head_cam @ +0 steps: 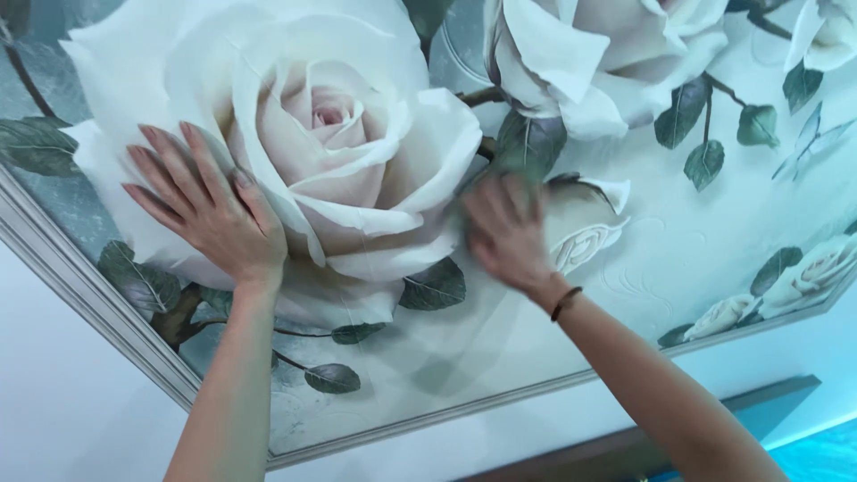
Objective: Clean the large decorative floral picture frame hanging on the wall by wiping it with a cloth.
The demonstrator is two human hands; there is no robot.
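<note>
1. Rose mural [625, 259]: a large printed panel of white roses and grey-green leaves on a pale ground, lying flat against an overhead or tilted surface and filling most of the view. Its long axis is running from lower left to upper right.
2. Large rose [339, 134]: the biggest bloom, sitting upper left of centre, between the two hands.
3. Left hand [210, 210]: lying flat on the mural at the left edge of the large rose, fingers spread wide and pointing up-left, palm pressing the surface. The grip is fully open and is holding nothing.
4. Right hand [504, 232]: blurring with motion, lying on or just over the mural to the right of the large rose, beside a small rosebud [585, 236]. The grip is appearing open and flat; whether it is touching cannot be told. A dark band [565, 303] is circling the wrist.
5. Grey moulded frame [98, 299]: bordering the mural along the lower left and bottom edges, nearer the left forearm.
6. White surface [54, 411]: lying beyond the frame.
</note>
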